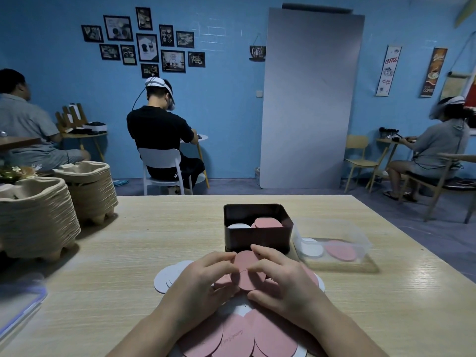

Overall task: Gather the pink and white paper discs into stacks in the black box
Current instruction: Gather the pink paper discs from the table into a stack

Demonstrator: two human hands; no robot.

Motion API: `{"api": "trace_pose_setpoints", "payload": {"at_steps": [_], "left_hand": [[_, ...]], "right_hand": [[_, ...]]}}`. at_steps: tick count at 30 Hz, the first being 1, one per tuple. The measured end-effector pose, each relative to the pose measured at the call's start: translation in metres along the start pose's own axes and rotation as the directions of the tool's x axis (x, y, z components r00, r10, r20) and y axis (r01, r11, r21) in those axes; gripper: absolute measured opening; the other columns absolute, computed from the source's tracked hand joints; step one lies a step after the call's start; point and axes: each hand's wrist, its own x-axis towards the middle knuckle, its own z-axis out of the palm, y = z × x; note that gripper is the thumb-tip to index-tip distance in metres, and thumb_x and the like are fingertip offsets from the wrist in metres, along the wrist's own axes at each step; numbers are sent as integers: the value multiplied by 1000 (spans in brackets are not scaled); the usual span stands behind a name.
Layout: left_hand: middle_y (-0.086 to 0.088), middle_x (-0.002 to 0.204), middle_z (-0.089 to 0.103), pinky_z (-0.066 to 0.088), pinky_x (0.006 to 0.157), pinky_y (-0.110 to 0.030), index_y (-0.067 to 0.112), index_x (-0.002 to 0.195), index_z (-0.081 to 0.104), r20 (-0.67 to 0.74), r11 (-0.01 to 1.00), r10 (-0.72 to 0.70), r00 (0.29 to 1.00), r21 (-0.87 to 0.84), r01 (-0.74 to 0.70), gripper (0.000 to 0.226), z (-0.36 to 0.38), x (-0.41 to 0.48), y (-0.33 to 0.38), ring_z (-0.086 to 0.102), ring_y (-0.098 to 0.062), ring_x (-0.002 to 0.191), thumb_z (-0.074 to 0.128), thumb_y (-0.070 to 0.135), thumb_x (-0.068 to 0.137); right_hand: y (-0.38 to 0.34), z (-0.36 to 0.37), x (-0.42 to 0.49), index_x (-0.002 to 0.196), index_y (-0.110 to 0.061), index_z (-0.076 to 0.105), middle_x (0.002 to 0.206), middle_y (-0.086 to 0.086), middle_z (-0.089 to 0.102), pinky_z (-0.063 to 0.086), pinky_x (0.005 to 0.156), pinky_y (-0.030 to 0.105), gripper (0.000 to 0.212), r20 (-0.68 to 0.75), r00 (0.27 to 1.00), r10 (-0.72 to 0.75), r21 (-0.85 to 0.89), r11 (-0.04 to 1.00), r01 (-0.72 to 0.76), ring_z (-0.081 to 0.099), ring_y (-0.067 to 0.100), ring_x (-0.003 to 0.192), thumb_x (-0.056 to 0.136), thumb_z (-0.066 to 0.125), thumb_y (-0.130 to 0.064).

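1. A wooden table (128, 253) carries everything.
2. Loose pink discs (237, 336) lie spread at its near edge, and white discs (167, 276) poke out to the left.
3. The black box (257, 239) stands just beyond them. It holds a white stack (239, 225) on the left and a pink stack (268, 222) on the right.
4. A clear tub (360, 243) sits right of the box.
5. The left hand (203, 284) and right hand (288, 282) both pinch a small bundle of pink discs (247, 271) by its edges, over the loose ones.

Both bare forearms (154, 328) in from near tabletop edge, converging toward middle. Palms down. Fingers of left hand (203, 279) curled, tips on left rim of round pink paper disc stack (247, 275). Same on right hand (286, 279): fingers arched over right rim, thumb below. Fingertips of both hands nearly meeting.
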Motion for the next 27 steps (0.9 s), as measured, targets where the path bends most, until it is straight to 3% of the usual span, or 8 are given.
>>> {"api": "trace_pose_setpoints", "payload": {"at_steps": [3,5,7,9,12,21,27], "left_hand": [[10,129,63,53,71,-9,31,100,70,0,1000,-1,1000,8,1,18,1,1,0,60,4,108,78,23,87],[10,126,64,57,72,-17,30,103,69,15,1000,-20,1000,-15,21,18,1,2,1,59,3,113,76,26,87],[19,123,63,55,80,-20,35,110,64,32,998,-55,998,35,54,26,-2,0,0,55,6,117,72,41,86],[27,121,59,49,91,-21,42,121,56,64,986,-128,990,119,120,46,-6,-2,-4,52,8,115,67,61,81],[27,111,57,46,91,-26,47,125,46,109,958,-220,969,213,193,62,-8,-4,-6,50,3,106,64,73,72],[24,94,57,47,82,-27,44,108,49,81,954,-243,967,201,223,47,-8,-2,0,50,3,96,67,66,70],[17,118,63,47,96,-26,26,111,65,-54,966,-172,984,186,179,44,-13,-2,-1,55,-1,119,65,55,79]], "right_hand": [[0,0,0,100,-30,65,147,-11,51,37,92,3,26,3,1000,16,-27,1000,-16,51,-8,124,81,78,-42],[0,0,0,97,-30,64,141,-13,54,39,88,4,27,-10,1000,26,-24,999,-27,52,-12,115,81,77,-47],[2,-2,-1,97,-31,66,139,-15,54,42,89,8,28,-39,998,44,-12,999,-45,51,-16,109,81,75,-52],[6,-3,-2,100,-31,69,139,-15,54,48,93,19,30,-69,994,82,5,997,-81,52,-9,118,81,76,-53],[10,-6,-3,101,-30,71,139,-15,53,48,98,24,30,-89,987,131,-7,991,-132,50,-2,127,80,80,-49],[11,-5,-4,102,-30,70,139,-18,52,47,97,22,32,-66,985,158,-25,987,-160,48,-3,127,80,79,-51],[13,-5,-4,97,-29,69,136,-17,52,50,94,25,32,-102,977,185,-14,982,-187,51,-1,124,79,75,-54]]}}
